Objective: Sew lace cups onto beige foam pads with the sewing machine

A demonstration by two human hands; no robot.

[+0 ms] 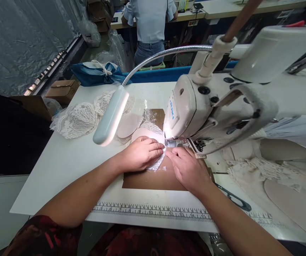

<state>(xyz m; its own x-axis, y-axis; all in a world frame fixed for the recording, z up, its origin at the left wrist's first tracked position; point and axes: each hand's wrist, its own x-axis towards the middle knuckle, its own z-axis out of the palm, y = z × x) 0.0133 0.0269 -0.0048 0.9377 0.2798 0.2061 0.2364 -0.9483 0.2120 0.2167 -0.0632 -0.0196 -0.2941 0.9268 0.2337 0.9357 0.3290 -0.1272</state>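
Left fingers (156, 148) close together, laid over the white lace piece (156, 164), tips pointing right, toward the needle area; can't tell if the hidden thumb pinches it. Right fingers (172, 155) partly bent, index side reaching left to the edge of the same piece, tips near the left ones; can't tell whether they clamp fabric or just press. Left hand (141, 153) palm down, back up, low over the piece. Right hand (190, 169) also back up, angled in from lower right, over a brown sheet (153, 182). Wrists look fairly straight. Left forearm (89, 190) runs up and right from a dark red patterned sleeve (46, 236); right forearm (238, 217) runs up and left, so the two converge at the sewing machine (187, 106). Lace piece sits on the brown sheet, just left of and below the machine head, one edge by the needle area. Around it on the white surface (59, 170): round pale pad (127, 125) beyond left hand, lace pile (80, 119) farther left, lamp (111, 117) overhanging, printed ruler (153, 212) along near edge, dark flat tool (235, 200) beside right forearm, more lace (272, 174) far right. Behind: a seated person (150, 23) in light blue top, back turned.
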